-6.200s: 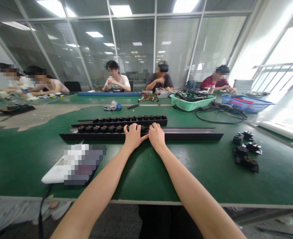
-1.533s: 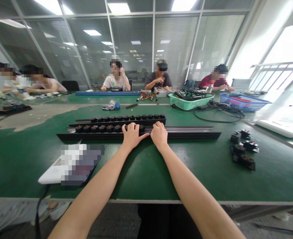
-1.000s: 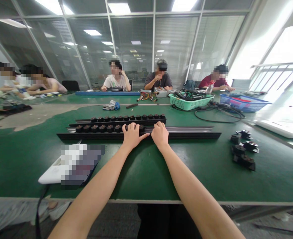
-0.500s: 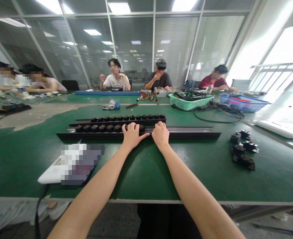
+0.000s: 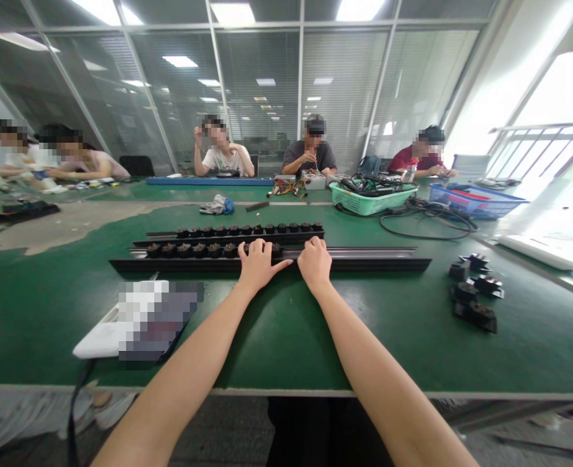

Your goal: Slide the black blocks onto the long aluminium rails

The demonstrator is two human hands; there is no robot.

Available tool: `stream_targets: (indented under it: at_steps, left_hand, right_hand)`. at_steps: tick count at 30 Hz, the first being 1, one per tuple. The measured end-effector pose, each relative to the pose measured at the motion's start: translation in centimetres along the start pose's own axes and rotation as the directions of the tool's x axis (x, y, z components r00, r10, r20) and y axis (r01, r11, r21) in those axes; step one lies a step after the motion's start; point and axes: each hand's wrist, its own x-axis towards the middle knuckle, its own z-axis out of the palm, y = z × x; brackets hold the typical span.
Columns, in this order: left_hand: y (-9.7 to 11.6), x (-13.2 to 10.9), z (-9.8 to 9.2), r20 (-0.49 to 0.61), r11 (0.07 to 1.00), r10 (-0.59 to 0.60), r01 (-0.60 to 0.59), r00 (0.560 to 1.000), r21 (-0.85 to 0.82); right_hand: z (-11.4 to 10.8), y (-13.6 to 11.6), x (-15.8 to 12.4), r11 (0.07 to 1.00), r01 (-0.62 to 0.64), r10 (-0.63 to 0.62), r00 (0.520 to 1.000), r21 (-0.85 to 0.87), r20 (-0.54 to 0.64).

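Observation:
A long black rail (image 5: 364, 264) with a silver channel lies across the table in front of me. Several round black parts (image 5: 184, 250) sit in a row along its left half. Over the right end of that row rests my left hand (image 5: 256, 263), its fingers spread and its thumb stretched along the rail's front edge. Just right of it, my right hand (image 5: 315, 261) is closed at the rail, knuckles up; whatever its fingers hold is hidden. Behind lies a second, shorter black rail (image 5: 170, 242) bearing a similar row of parts.
Loose black parts (image 5: 476, 292) lie to the right. A white device and a dark blurred item (image 5: 163, 324) lie at front left. Farther back are a green basket (image 5: 371, 204) with cables, a blue basket (image 5: 476, 206) and a glove (image 5: 217, 205). Several people sit around the table.
My hands and the rails stay almost the same. Across the table, one person's raised hand has moved up toward the head.

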Motion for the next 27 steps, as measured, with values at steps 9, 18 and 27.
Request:
stream_targets:
  at_steps: [9, 18, 27]
  left_hand:
    - [0.3, 0.0, -0.3, 0.021, 1.000, -0.019, 0.020, 1.000, -0.005]
    - [0.4, -0.2, -0.4, -0.002, 1.000, -0.011, 0.011, 1.000, 0.002]
    - [0.5, -0.3, -0.5, 0.003, 1.000, -0.012, 0.012, 1.000, 0.007]
  right_hand:
    - [-1.1, -0.1, 0.1, 0.997, -0.066, 0.065, 0.997, 0.040, 0.042]
    - [-2.2, 1.7, 1.9, 0.996, 0.006, -0.021, 0.987, 0.095, 0.158]
    - [-1.9, 2.8, 0.6, 0.984, 0.106, -0.123, 0.985, 0.142, 0.117]
